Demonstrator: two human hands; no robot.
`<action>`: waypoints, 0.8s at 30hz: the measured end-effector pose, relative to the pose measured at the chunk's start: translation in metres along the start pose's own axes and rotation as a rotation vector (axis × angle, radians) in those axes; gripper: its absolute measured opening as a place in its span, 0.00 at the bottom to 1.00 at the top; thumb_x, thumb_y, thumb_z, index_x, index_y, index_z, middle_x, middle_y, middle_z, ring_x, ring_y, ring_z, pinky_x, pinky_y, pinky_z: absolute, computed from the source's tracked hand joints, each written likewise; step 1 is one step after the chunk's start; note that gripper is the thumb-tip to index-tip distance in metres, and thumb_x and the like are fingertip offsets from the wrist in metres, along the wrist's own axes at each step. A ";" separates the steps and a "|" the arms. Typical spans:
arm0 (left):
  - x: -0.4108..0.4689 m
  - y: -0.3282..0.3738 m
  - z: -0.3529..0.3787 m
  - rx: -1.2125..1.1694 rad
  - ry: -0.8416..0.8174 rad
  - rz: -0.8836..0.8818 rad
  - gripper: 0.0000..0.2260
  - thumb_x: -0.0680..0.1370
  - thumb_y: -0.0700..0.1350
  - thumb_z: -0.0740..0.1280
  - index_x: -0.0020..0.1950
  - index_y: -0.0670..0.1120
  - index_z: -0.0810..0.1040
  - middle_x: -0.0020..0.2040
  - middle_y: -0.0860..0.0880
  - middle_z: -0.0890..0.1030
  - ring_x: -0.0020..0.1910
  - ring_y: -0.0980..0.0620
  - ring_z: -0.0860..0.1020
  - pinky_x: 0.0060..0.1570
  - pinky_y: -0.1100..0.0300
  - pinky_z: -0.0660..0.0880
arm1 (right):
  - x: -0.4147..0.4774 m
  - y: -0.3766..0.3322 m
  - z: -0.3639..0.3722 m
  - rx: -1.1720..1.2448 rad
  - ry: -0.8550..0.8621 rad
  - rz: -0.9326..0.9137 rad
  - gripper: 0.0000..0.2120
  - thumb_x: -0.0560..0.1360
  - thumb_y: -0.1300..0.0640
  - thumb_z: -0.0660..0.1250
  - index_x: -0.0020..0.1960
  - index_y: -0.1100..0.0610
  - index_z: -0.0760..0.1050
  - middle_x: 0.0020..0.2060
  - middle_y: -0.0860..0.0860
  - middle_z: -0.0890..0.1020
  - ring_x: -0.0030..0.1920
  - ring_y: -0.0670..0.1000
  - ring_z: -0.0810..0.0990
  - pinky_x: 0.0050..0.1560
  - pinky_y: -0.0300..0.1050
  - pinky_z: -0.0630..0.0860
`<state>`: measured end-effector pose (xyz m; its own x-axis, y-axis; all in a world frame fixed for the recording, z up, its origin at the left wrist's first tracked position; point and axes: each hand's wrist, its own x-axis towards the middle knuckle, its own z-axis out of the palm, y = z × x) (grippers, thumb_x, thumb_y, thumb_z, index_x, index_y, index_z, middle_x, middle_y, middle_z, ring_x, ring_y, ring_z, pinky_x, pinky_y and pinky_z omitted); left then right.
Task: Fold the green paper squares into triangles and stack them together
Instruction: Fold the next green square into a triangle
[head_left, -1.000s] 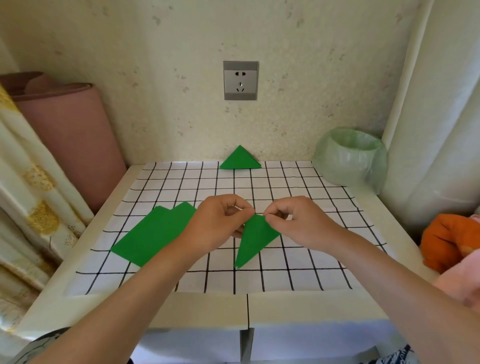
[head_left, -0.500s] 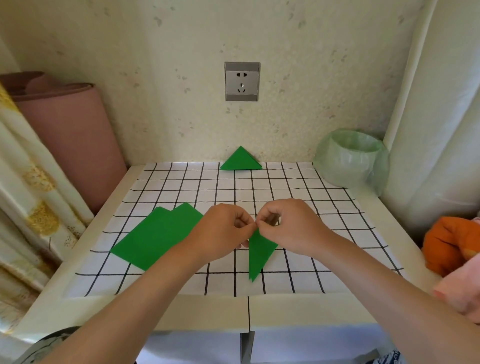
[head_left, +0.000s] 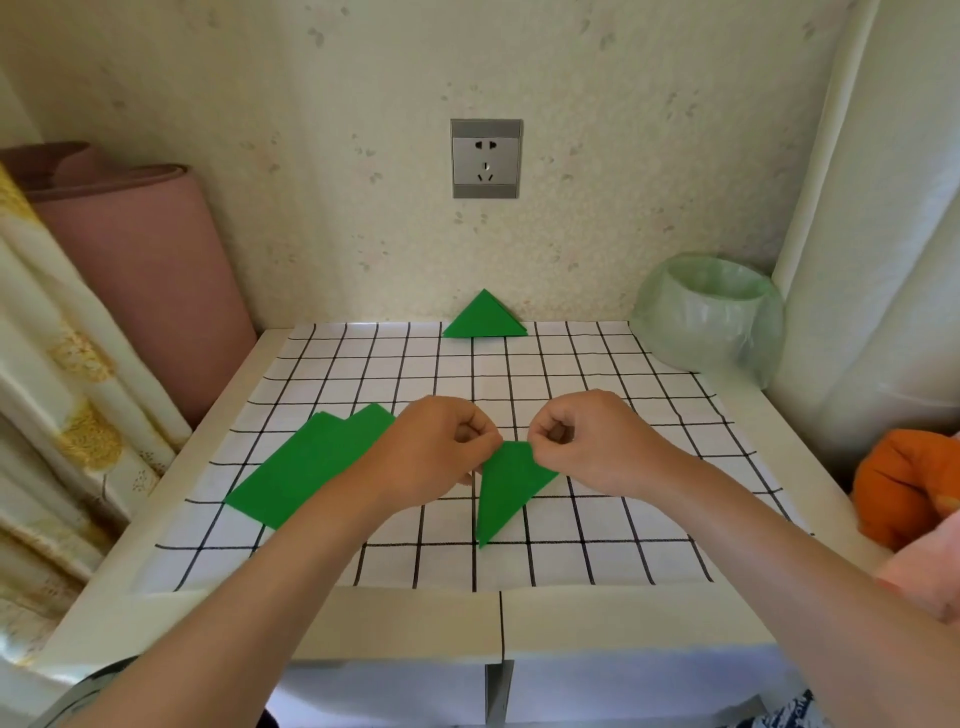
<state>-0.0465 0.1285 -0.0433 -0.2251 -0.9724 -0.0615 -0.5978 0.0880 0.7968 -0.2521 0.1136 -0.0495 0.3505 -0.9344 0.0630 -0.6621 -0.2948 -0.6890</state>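
Left hand (head_left: 436, 452) and right hand (head_left: 587, 447) both pinch top edge of folded green triangle (head_left: 506, 491), lifted above worktop (head_left: 571, 540); grip closed on paper.

1. Here's my left hand (head_left: 436, 452) — bare, with rounded knuckles.
2. My right hand (head_left: 597, 441) now: bare as well.
3. My left forearm (head_left: 270, 597) and right forearm (head_left: 779, 561) are bare down to the frame's edge.
4. Bottom right corner — a scrap of blue-and-white patterned cloth (head_left: 800, 714), maybe my clothing; I can't tell.

head-worn wide view, angled forward and down, close over table (head_left: 748, 415), facing wall (head_left: 363, 208)
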 end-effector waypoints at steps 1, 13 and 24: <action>0.000 -0.001 -0.004 -0.001 0.007 -0.007 0.06 0.78 0.45 0.68 0.43 0.47 0.81 0.36 0.51 0.85 0.37 0.53 0.84 0.44 0.54 0.83 | 0.000 0.002 -0.002 0.009 -0.001 0.007 0.06 0.72 0.57 0.69 0.38 0.49 0.81 0.34 0.42 0.83 0.35 0.39 0.79 0.37 0.35 0.75; -0.003 -0.006 -0.022 0.029 0.045 -0.035 0.06 0.80 0.44 0.66 0.44 0.47 0.80 0.36 0.50 0.84 0.39 0.53 0.84 0.46 0.52 0.83 | -0.005 0.016 -0.019 -0.076 0.124 0.026 0.04 0.76 0.53 0.66 0.43 0.48 0.79 0.38 0.43 0.82 0.40 0.44 0.79 0.44 0.43 0.77; -0.007 0.002 0.000 0.084 0.071 0.175 0.04 0.77 0.47 0.69 0.44 0.54 0.84 0.39 0.59 0.84 0.40 0.63 0.80 0.40 0.73 0.73 | -0.004 -0.007 0.003 0.038 -0.002 -0.037 0.05 0.75 0.52 0.72 0.41 0.46 0.85 0.35 0.39 0.84 0.38 0.40 0.80 0.41 0.37 0.73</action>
<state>-0.0461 0.1359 -0.0412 -0.2781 -0.9532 0.1183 -0.6170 0.2717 0.7386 -0.2469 0.1199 -0.0467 0.3752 -0.9228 0.0877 -0.6232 -0.3212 -0.7130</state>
